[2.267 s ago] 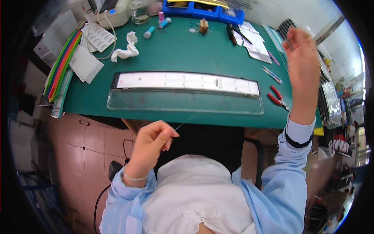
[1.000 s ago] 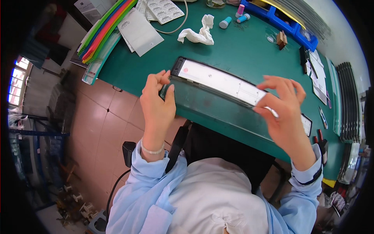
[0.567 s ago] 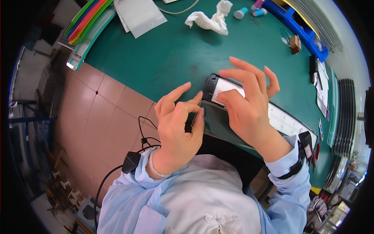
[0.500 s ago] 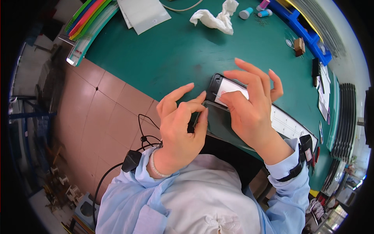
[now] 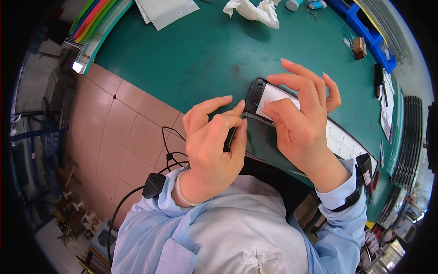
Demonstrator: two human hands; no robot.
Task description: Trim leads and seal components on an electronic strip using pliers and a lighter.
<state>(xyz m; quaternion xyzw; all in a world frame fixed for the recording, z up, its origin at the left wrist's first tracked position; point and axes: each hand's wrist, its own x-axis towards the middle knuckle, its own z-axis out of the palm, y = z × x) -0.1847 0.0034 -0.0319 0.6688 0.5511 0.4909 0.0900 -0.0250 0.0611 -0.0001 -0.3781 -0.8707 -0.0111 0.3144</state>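
A long black case [image 5: 252,106] with a white printed sheet [image 5: 269,94] lies at the green table's near edge, partly hidden by my right hand [image 5: 299,114]. The right thumb and forefinger pinch a thin needle-like piece [image 5: 258,105] above the case's left end, while the other fingers are raised. Beside it, my left hand [image 5: 212,141] has its thumb and forefinger together at the corner of a clear cover [image 5: 262,144]. What those fingertips hold is too small to make out. The cover slopes down from the case toward me.
A crumpled white tissue [image 5: 255,13] and thread spools [image 5: 317,5] lie at the far side. A blue bin [image 5: 365,29] and small brown block [image 5: 359,48] are at the far right. Coloured folders [image 5: 98,20] stand far left. A black cable [image 5: 132,196] runs to my left wrist.
The view has shifted slightly, so the table things appear higher. Both hands keep nearly the same pinches beside the case; the thin piece stays in my right fingers.
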